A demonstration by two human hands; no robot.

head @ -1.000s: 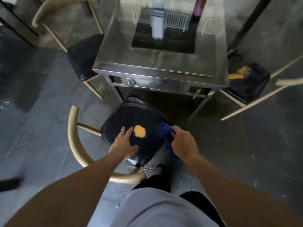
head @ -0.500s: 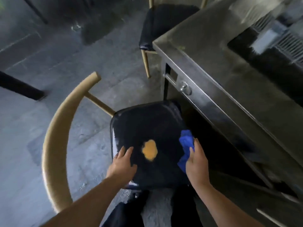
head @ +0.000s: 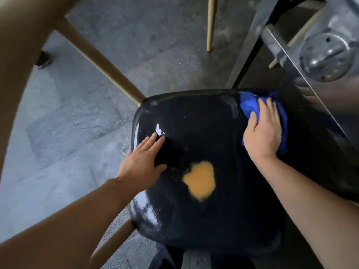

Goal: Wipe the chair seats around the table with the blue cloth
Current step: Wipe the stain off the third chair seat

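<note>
**Desk:** What am I looking at, and what has shifted in the last second?

**Operator:** I see a black chair seat (head: 223, 152) filling the frame, pulled out beside a steel table (head: 303, 61). A second ago I had the whole table and three chairs in view from standing height; now the camera sits close over this one seat, so the person has bent down to it. The blue cloth (head: 250, 105) has travelled too: it was at the near right edge of the seat, and now it lies at the far right corner, next to the table.

**Desk:** And the hands?

**Operator:** They are well apart. The right hand (head: 264, 131) lies flat on the cloth, fingers straight, pressing it down onto the seat rather than bunching it. The left hand (head: 144, 160) rests palm-down on the left side of the seat, fingers straight, holding nothing; I read it as bracing the chair.

**Desk:** Is the seat clean yet?

**Operator:** No. An orange stain (head: 200, 179) sits near the middle of the seat, between the two hands, touched by neither hand nor cloth. It looks the same as it did a second ago.

**Desk:** So where does that leave the job?

**Operator:** My judgement: the wipe on this first seat has only just begun, starting at the far corner. The cloth needs to sweep back across the stain, and the other chairs are yet to come.
</note>
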